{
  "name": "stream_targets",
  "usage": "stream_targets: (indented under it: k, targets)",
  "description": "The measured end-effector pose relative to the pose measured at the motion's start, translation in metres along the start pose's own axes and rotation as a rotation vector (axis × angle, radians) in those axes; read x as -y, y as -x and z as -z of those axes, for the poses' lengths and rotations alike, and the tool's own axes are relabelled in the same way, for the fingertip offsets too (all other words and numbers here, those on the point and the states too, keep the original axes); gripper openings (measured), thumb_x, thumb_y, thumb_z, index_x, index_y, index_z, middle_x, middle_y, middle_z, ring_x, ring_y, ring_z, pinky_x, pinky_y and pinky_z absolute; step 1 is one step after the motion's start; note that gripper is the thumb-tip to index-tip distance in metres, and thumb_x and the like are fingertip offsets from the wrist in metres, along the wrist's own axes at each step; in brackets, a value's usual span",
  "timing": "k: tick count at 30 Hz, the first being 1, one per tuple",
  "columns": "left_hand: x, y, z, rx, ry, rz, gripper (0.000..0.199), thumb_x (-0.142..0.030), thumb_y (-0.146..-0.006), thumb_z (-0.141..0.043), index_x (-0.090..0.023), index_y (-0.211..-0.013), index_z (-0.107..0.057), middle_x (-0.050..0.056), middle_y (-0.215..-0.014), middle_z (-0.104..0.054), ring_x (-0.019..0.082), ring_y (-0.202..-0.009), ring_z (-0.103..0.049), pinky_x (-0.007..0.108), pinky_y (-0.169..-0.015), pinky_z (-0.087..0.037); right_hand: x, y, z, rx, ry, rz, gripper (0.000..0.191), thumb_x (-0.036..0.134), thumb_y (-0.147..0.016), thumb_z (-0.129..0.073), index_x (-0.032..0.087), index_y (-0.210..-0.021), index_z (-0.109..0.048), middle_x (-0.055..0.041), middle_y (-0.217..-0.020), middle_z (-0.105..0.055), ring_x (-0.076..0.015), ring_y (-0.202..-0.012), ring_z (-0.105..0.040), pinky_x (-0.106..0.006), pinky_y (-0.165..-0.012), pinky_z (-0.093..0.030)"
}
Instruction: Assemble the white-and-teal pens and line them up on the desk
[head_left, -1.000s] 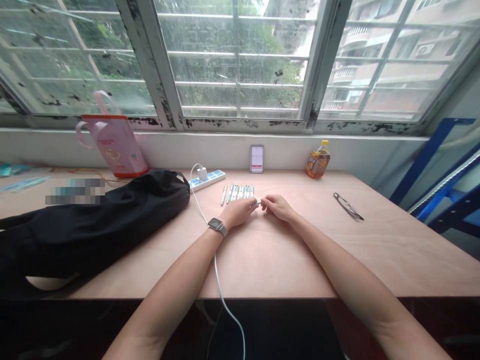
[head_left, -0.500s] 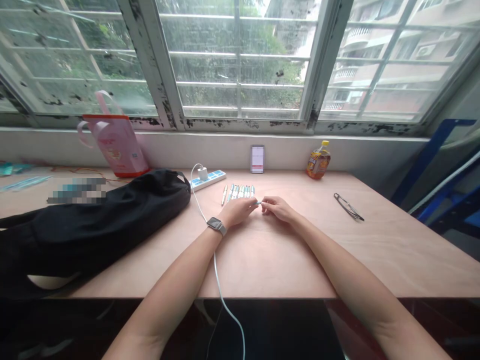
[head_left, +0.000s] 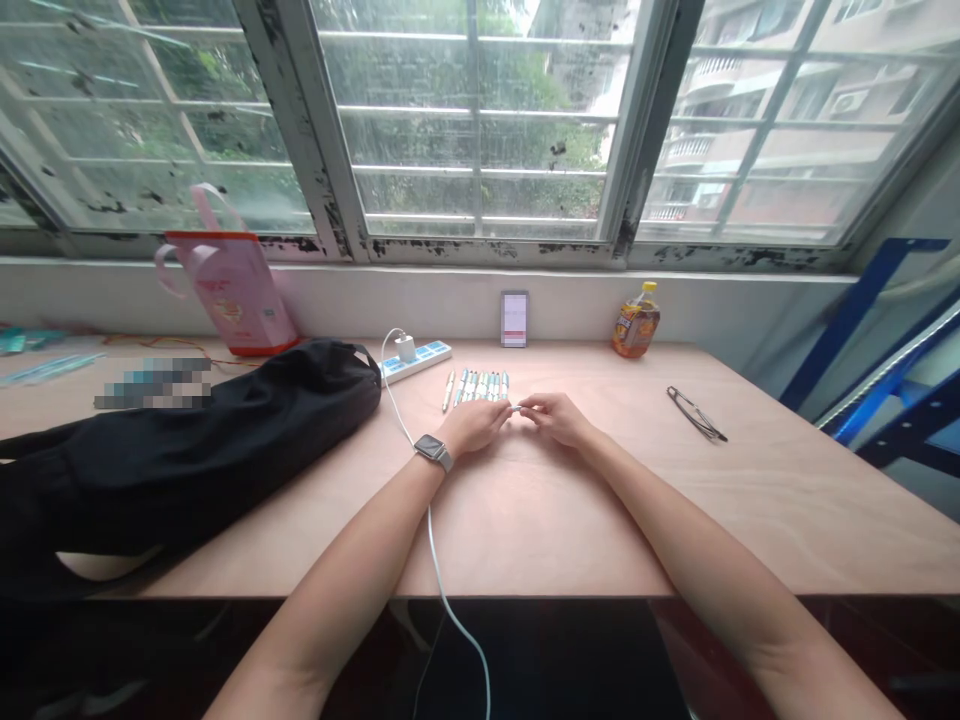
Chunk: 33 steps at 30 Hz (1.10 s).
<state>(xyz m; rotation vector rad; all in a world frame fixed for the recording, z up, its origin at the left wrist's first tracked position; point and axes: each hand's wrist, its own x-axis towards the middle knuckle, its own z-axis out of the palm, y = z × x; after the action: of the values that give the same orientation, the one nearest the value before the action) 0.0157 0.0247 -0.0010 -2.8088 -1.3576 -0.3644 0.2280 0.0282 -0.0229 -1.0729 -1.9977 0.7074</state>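
Observation:
Over the middle of the table, my left hand [head_left: 481, 424] and my right hand [head_left: 556, 417] meet, each pinching one end of a slim pen [head_left: 516, 408]. Only a short pale stretch of it shows between the fingertips; the fingers cover the rest. Just beyond my left hand lies a row of several pens [head_left: 482, 384], mostly light blue and white, side by side, their near ends partly hidden by that hand. One cream-coloured pen [head_left: 448, 391] sits slightly apart at the row's left end. A watch [head_left: 431, 448] is on my left wrist.
A power strip [head_left: 427, 360] holds a white charger [head_left: 405, 347], whose cable passes under my left forearm. A black bag [head_left: 187, 450] and pink bag [head_left: 240, 295] stand left. Against the wall are a phone [head_left: 514, 318] and drink bottle [head_left: 637, 322]; glasses [head_left: 697, 414] lie right.
My right fingers have shifted slightly on the pen, and a paler part of it now shows between my hands. My left hand has barely moved.

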Motion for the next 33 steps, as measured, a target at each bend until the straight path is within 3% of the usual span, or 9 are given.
stream_targets:
  k: [3,8,14,20,25,30,33]
  targets:
    - [-0.0007,0.0005,0.0021,0.019,-0.011,0.005,0.038,-0.039,-0.104,-0.029,-0.022,-0.099,-0.062,0.009,-0.095,-0.072,0.025,-0.086,-0.067,0.031,-0.072,-0.043,0.0017,0.0002,0.0009,0.005,0.039,0.032,0.027,0.039,-0.088,-0.061,0.021,-0.099,-0.079,-0.0074,-0.097,-0.077,-0.02,-0.08,-0.065,-0.029,-0.072,-0.048]
    - [-0.0031,0.0007,0.0051,0.007,-0.04,0.018,0.042,-0.039,-0.105,-0.026,-0.021,-0.1,-0.063,0.009,-0.097,-0.072,0.025,-0.088,-0.067,0.031,-0.072,-0.043,0.0079,0.0009,0.0006,-0.017,0.121,0.017,0.023,0.036,-0.087,-0.062,0.019,-0.092,-0.077,-0.0054,-0.086,-0.076,-0.0163,-0.072,-0.063,-0.026,-0.069,-0.046]
    - [-0.0028,-0.0001,0.0035,0.014,-0.053,0.024,0.041,-0.039,-0.105,-0.025,-0.021,-0.102,-0.062,0.009,-0.096,-0.072,0.025,-0.087,-0.067,0.032,-0.071,-0.043,0.0077,-0.0003,-0.0004,-0.093,0.059,0.031,0.019,0.036,-0.083,-0.066,0.019,-0.089,-0.07,-0.0043,-0.086,-0.073,-0.014,-0.07,-0.061,-0.026,-0.067,-0.047]
    - [-0.0013,0.0001,0.0007,0.009,-0.07,0.005,0.04,-0.042,-0.105,-0.027,-0.022,-0.102,-0.061,0.01,-0.095,-0.072,0.026,-0.086,-0.067,0.032,-0.071,-0.044,0.0047,-0.0001,0.0005,-0.002,-0.047,-0.005,0.021,0.04,-0.085,-0.061,0.019,-0.088,-0.064,-0.0023,-0.083,-0.068,-0.0122,-0.064,-0.057,-0.026,-0.063,-0.045]
    - [-0.0045,-0.0004,-0.0007,-0.004,-0.05,0.004,0.037,-0.044,-0.104,-0.03,-0.022,-0.1,-0.06,0.009,-0.094,-0.071,0.026,-0.084,-0.067,0.032,-0.071,-0.044,0.0073,0.0003,0.0023,0.028,0.032,-0.044,0.02,0.038,-0.087,-0.058,0.019,-0.088,-0.061,-0.0019,-0.08,-0.067,-0.0142,-0.071,-0.06,-0.025,-0.066,-0.045]
    - [-0.0054,-0.0013,-0.0028,-0.014,-0.079,-0.01,0.036,-0.042,-0.104,-0.029,-0.023,-0.106,-0.059,0.009,-0.095,-0.071,0.025,-0.084,-0.067,0.031,-0.069,-0.044,0.0063,-0.0018,0.0027,0.098,0.023,-0.059,0.04,0.044,-0.094,-0.045,0.017,-0.073,-0.065,-0.0039,-0.072,-0.066,-0.0143,-0.068,-0.058,-0.025,-0.067,-0.044]
    - [-0.0043,-0.0008,-0.003,-0.007,-0.076,-0.023,0.036,-0.04,-0.105,-0.027,-0.023,-0.11,-0.058,0.009,-0.095,-0.071,0.026,-0.084,-0.067,0.031,-0.069,-0.043,0.004,-0.0028,0.0011,0.065,-0.005,-0.064,0.039,0.045,-0.092,-0.048,0.016,-0.074,-0.068,-0.0034,-0.072,-0.067,-0.0134,-0.065,-0.057,-0.025,-0.065,-0.043]
